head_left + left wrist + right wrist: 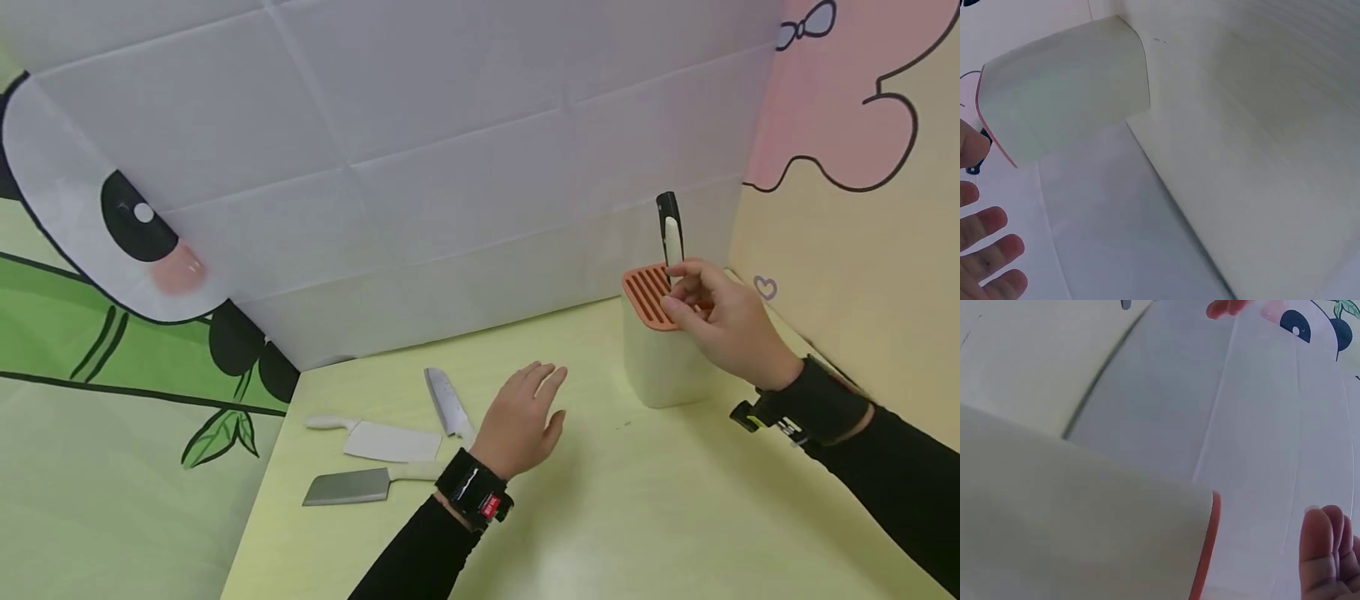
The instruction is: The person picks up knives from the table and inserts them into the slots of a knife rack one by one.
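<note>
A pale knife block with a slotted orange top stands at the back right of the table. From its slots a black-and-white handle sticks up. Beside that handle is my right hand, fingers loosely bent and thumb apart from them over the block's top; the right wrist view shows the fingers extended past the orange rim. My left hand hovers over the middle of the table with spread fingers, holding nothing. Left of it lie a white cleaver, a grey-bladed cleaver and a tapered knife.
The pale yellow table meets a white panel at its back edge. A cartoon-printed wall rises close on the right, just past the knife block. Another printed cloth hangs on the left.
</note>
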Motion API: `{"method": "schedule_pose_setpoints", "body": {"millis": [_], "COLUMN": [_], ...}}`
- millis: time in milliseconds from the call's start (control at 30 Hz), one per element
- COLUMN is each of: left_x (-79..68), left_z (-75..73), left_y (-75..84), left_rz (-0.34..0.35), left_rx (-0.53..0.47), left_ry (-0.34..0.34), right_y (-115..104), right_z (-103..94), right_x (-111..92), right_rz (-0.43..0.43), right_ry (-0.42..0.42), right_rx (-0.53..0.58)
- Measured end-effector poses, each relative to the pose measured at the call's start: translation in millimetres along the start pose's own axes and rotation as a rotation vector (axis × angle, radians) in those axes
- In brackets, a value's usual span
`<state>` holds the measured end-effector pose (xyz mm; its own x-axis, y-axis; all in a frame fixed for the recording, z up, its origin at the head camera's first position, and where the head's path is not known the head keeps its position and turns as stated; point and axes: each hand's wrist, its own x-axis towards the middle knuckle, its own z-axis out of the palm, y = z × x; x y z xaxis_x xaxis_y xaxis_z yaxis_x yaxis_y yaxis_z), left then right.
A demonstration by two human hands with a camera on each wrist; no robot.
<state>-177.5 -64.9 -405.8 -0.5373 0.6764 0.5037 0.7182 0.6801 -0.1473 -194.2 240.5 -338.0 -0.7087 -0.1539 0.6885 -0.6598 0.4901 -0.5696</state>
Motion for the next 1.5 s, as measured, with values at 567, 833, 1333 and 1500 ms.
{"method": "schedule_pose_setpoints", "body": {"millis": [567, 833, 1333, 1500], "left_x": [-115.2, -146.7, -167.5, -164.8], "left_z": [-2.4, 4.6, 9.3, 12.6], "left_y": [-46.7, -42.4, -40.6, -40.1], "left_rz": [-0.3, -0.445, -0.565, -0.567], "left_rx": [-0.037, 0.032, 0.061, 0.037], "left_ry": [0.063, 0.002, -0.046, -0.042], "right_y": [-11.8, -25.8, -42.0, -42.6], "right_z": [125.7, 203.9, 293.8, 292.5], "right_x": [-35.7, -55.6, -88.2, -91.3], "right_rz": [0.146, 0.238, -0.185, -0.17], "right_ry": [-0.37, -0.61, -0.867, -0.906], "right_rx": [0.195, 0.124, -0.345, -0.405]}}
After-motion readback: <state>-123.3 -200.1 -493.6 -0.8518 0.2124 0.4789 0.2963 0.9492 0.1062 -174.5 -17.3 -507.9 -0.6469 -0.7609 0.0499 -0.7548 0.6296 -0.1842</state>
